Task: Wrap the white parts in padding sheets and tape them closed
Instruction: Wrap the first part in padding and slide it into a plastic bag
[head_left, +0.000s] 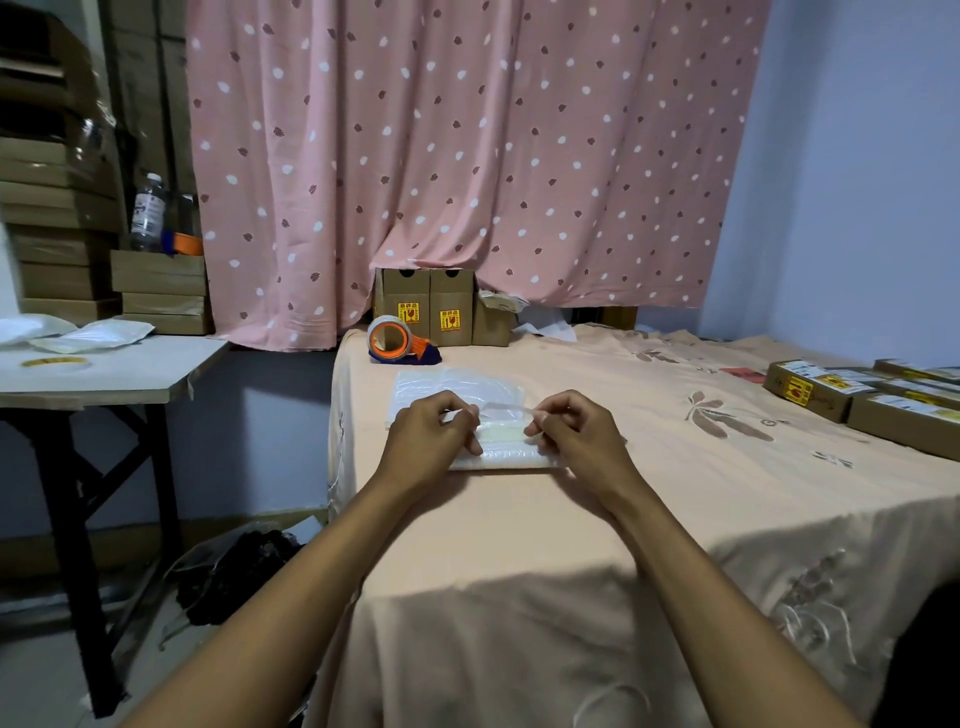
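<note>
White padded bundle (509, 460) being taped.
Clear tape strip (506, 407) is pinched taut between left hand (426, 441) and right hand (582, 439); pressing down seems needed.

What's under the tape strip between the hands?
The folded padding bundle, with a flat sheet just beyond it. The left hand and right hand pinch the tape strip by its ends. The bundle's contents are covered.

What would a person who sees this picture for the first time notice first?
First, the two hands in the middle: the left hand and the right hand pinch a strip of clear tape stretched between them, over a white padded bundle on the cloth-covered table. Behind, a large pink dotted curtain fills the back, and an orange tape dispenser stands near the table's far left corner.
</note>
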